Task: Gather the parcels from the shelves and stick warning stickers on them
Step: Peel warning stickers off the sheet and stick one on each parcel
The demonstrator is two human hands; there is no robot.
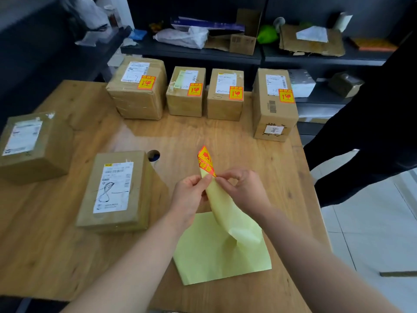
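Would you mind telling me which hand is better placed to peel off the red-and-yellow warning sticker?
Right, probably: the right hand pinches the red-and-yellow warning sticker at its edge, while the left hand grips the pale yellow backing sheet.

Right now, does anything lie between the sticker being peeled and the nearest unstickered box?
Nothing visible: only bare table lies between the sticker, at the top of the sheet, and the box on its left.
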